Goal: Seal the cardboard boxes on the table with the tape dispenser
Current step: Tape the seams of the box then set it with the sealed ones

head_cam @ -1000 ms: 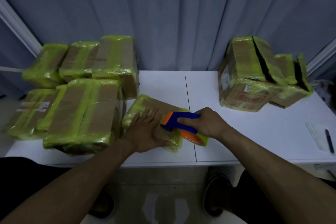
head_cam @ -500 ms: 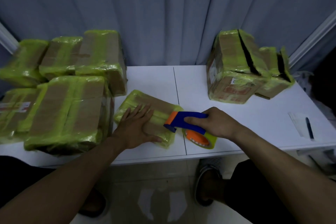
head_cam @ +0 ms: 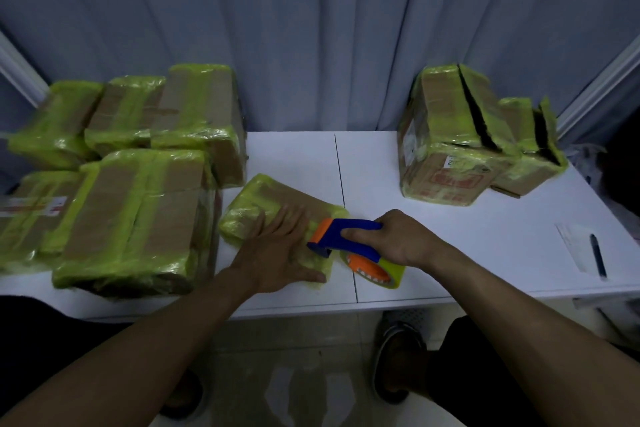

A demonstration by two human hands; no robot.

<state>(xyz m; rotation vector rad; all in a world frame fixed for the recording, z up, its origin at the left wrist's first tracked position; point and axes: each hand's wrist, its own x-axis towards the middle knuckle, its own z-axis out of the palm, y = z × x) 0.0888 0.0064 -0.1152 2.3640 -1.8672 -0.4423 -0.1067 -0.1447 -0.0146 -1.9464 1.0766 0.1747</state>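
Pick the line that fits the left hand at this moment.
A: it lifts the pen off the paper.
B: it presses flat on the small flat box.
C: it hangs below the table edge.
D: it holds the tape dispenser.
B: the left hand lies with fingers spread on the small flat box, while the right hand grips the tape dispenser.

Blue-orange tape dispenser (head_cam: 346,241); seemingly yellow-green tape.
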